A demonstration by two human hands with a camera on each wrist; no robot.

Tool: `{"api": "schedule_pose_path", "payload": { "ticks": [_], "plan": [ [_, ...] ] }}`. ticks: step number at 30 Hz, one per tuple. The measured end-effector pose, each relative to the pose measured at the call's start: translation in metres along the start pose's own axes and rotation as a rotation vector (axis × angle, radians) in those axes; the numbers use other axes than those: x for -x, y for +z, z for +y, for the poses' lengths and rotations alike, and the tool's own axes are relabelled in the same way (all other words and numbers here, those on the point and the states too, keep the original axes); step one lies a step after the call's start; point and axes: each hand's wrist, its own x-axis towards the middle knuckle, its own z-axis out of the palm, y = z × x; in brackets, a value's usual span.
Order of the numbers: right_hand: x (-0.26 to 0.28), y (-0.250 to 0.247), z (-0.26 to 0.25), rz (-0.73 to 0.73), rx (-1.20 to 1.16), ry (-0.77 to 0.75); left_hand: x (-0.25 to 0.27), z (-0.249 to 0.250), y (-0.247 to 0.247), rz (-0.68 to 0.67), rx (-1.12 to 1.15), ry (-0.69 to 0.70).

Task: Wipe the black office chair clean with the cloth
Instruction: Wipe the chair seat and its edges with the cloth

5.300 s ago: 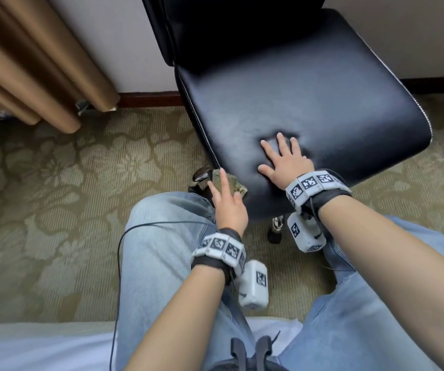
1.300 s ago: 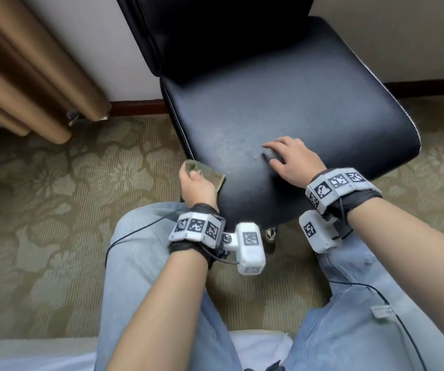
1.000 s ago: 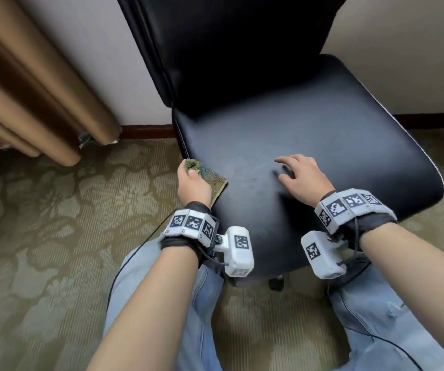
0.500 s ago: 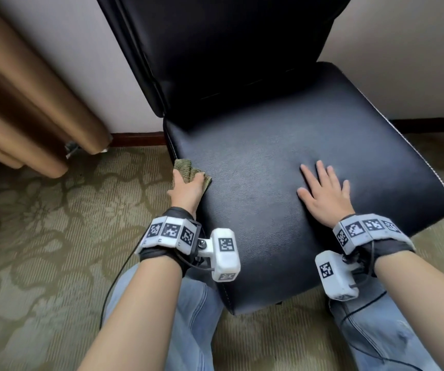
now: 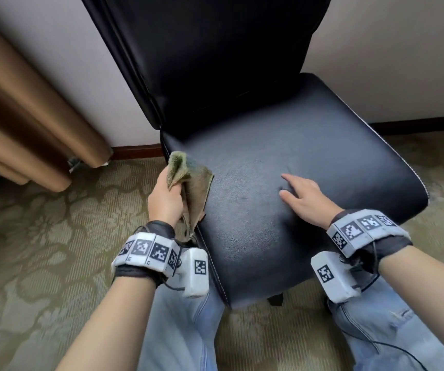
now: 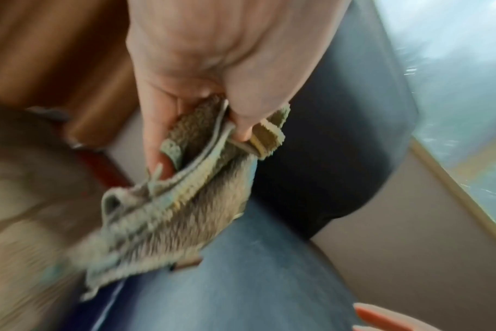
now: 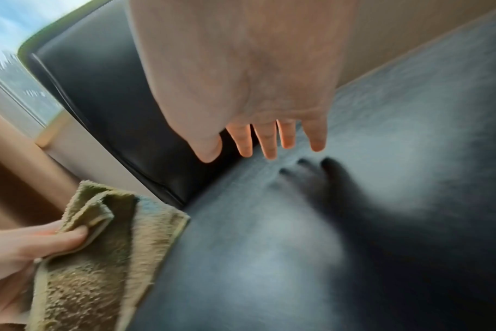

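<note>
Head view looking down on chair seat (image 5: 295,210), both wrist views close above it

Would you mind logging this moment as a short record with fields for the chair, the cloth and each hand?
chair: black office chair, seat facing the person, backrest upright
cloth: olive cloth, bunched, draped over the seat's left edge
left hand: left hand grips the cloth
right hand: right hand, fingers straight, on or just above the seat
floor: patterned carpet

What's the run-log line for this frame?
left hand: grips cloth at seat left edge | right hand: open, fingers on seat | backrest: untouched
</note>
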Motion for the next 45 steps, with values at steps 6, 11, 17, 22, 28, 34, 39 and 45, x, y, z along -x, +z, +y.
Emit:
{"api": "schedule_pose_path", "payload": {
  "ticks": [6, 11, 17, 22, 28, 34, 39, 45],
  "plan": [
    [0.013, -0.032, -0.061, 0.039, -0.444, -0.097, 0.022, 0.081, -0.015, -0.188, -0.102, 0.29],
    [0.024, -0.087, -0.084, -0.056, -0.748, -0.059, 0.048, 0.135, -0.013, -0.395, -0.338, 0.513],
    [0.048, -0.123, -0.053, -0.189, -0.567, 0.213, 0.079, 0.17, 0.003, -0.453, -0.684, 0.669],
    [0.072, -0.132, -0.034, -0.114, -0.806, 0.136, 0.107, 0.179, 0.032, -0.477, -0.723, 0.767],
    [0.095, -0.155, -0.001, 0.102, -0.62, 0.025, 0.117, 0.185, 0.052, -0.663, -0.331, 0.618],
    [0.118, -0.186, 0.032, 0.049, -0.379, -0.143, 0.109, 0.2, 0.098, -0.844, 0.124, 0.492],
    [0.131, -0.2, 0.075, 0.095, -0.354, -0.161, 0.122, 0.211, 0.145, -1.023, 0.22, 0.447],
    [0.131, -0.199, 0.137, 0.195, -0.411, -0.085, 0.131, 0.218, 0.202, -1.137, 0.178, 0.398]
  ]
}}
